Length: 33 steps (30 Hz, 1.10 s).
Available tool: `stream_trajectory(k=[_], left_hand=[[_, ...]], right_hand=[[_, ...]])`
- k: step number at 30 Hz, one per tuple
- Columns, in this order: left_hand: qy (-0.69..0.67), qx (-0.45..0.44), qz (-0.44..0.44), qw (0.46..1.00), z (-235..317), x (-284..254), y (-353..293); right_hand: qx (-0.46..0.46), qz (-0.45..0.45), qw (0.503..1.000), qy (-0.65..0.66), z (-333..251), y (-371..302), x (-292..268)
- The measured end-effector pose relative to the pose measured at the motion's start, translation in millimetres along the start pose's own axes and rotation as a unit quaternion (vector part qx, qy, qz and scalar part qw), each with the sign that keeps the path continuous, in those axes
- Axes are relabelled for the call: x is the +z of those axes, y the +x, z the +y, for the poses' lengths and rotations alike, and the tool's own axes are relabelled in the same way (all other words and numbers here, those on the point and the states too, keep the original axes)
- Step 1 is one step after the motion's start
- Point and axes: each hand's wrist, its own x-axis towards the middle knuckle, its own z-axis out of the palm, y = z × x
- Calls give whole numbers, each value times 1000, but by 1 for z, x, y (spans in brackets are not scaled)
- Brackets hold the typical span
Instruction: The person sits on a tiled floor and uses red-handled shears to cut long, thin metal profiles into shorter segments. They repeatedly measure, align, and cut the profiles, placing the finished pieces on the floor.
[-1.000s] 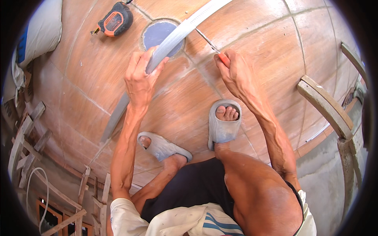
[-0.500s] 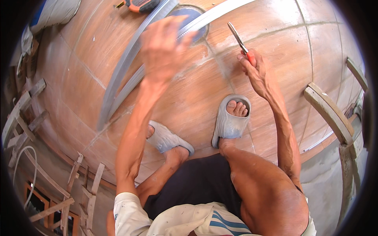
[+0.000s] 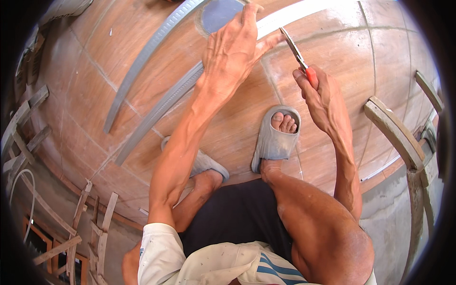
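Right hand (image 3: 323, 97) held red-handled tool (image 3: 295, 50)

Its grip was closed round the handle. The left hand (image 3: 230, 54) had its grip spread open over one grey strip (image 3: 164, 106), contact unclear; a second strip (image 3: 147, 51) lay near it on the tiled floor (image 3: 228, 123).

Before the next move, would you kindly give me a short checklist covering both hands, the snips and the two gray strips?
1. Right grip closed around the handle of the red-handled snips: ok.
2. Left thumb well clear of the snips: not ok; it appears right by their tips in this view.
3. Left grip firm on the nearer gray strip: cannot tell; the hand hides any contact.
4. Other gray strip apart from it: ok along their visible lengths.
5. Right slide sandal off both strips: ok.
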Motion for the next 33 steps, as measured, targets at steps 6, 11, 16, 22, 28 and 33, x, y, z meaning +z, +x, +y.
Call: stream_trajectory(k=[6, 11, 16, 22, 28, 33], left_hand=[[107, -5, -23, 994, 17, -8, -13], [107, 36, 38, 993, 10, 4, -24], [124, 63, 45, 989, 9, 4, -29], [121, 104, 35, 987, 15, 10, -32], [120, 117, 21, 986, 13, 6, -37], [49, 63, -33, 996, 5, 9, -32]], right_hand=[[8, -7, 1000, -3, -3, -15, -5], [9, -12, 1000, -9, 0, -18, -2], [-1, -13, 1000, -5, -2, -20, 1], [29, -22, 999, -13, 2, -27, -2], [9, 10, 999, -33, 6, -28, 9], [-22, 58, 998, -11, 23, -26, 27]])
